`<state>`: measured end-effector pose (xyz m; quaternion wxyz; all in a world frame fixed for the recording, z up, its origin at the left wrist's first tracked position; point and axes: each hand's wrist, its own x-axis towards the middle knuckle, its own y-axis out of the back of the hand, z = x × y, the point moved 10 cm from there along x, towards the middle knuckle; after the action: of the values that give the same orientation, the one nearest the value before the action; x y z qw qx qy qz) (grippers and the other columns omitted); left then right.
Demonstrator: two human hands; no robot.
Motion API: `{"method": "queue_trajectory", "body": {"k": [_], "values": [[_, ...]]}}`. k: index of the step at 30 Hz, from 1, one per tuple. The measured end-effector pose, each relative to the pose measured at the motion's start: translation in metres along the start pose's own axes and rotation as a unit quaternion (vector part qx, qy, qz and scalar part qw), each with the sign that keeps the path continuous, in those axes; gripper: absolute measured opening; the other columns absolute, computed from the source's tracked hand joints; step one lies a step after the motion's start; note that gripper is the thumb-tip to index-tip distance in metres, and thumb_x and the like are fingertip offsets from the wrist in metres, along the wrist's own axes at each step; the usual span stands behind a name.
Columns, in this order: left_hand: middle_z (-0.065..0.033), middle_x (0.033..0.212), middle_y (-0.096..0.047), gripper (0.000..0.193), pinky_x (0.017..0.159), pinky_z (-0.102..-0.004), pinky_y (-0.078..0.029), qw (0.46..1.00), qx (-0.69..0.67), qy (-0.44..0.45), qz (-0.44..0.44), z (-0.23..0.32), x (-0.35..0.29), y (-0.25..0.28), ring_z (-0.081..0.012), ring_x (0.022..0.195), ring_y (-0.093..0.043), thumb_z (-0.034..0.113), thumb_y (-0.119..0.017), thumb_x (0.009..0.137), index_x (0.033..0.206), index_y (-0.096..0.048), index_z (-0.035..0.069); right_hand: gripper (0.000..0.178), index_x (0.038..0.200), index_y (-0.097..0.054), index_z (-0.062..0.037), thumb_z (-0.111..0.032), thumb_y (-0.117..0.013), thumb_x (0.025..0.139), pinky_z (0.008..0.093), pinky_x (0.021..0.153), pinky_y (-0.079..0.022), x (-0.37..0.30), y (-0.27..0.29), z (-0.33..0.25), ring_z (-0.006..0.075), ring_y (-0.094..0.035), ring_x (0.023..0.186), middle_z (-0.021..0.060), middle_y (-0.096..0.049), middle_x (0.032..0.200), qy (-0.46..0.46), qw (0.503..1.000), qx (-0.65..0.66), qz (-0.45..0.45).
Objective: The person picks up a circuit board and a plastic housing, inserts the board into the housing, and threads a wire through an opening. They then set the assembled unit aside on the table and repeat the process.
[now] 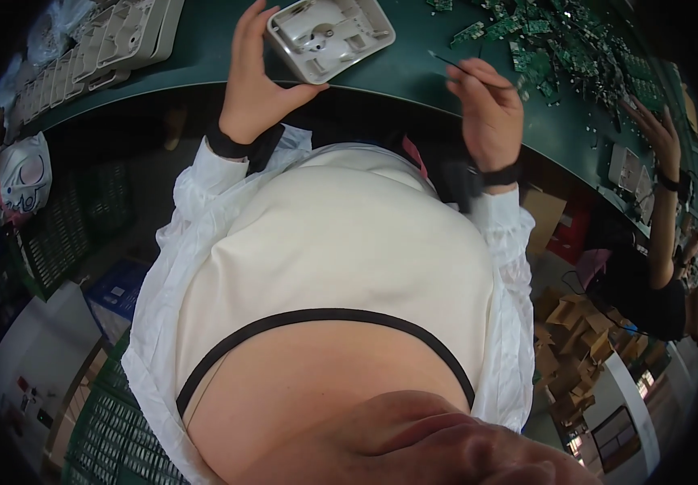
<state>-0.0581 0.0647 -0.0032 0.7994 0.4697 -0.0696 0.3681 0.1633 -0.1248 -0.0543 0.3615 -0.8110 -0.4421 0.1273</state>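
white housing [342,50] sits by left hand [256,101]; blue box [113,305] bears pale markings

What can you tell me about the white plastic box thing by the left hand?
The casing is off-white, shiny like plastic, shallow and rounded at the corners. Its open side faces up, showing raised walls, ribs, a round post and small dark spots inside. It sits slanted at the green table's near edge, its far edge cut off by the picture. The left hand curves around its left side.
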Motion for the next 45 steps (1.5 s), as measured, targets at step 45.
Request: {"method": "queue_trajectory", "body": {"k": [45], "values": [[-0.0159,0.152,-0.037,0.103,0.104,-0.0407,-0.052,0.953,-0.287,0.095,-0.022,-0.004,-0.013,-0.02,-0.0297,0.136,-0.048,0.005,-0.089,0.07,0.156,-0.032,0.008,0.018,0.099,-0.074,-0.0047,-0.005,-0.077,0.081,0.0347,0.076,-0.057,0.034,-0.129,0.046,0.0281,-0.072,0.085,0.0119,-0.073,0.094,0.191,0.73,-0.64,-0.143]]}}
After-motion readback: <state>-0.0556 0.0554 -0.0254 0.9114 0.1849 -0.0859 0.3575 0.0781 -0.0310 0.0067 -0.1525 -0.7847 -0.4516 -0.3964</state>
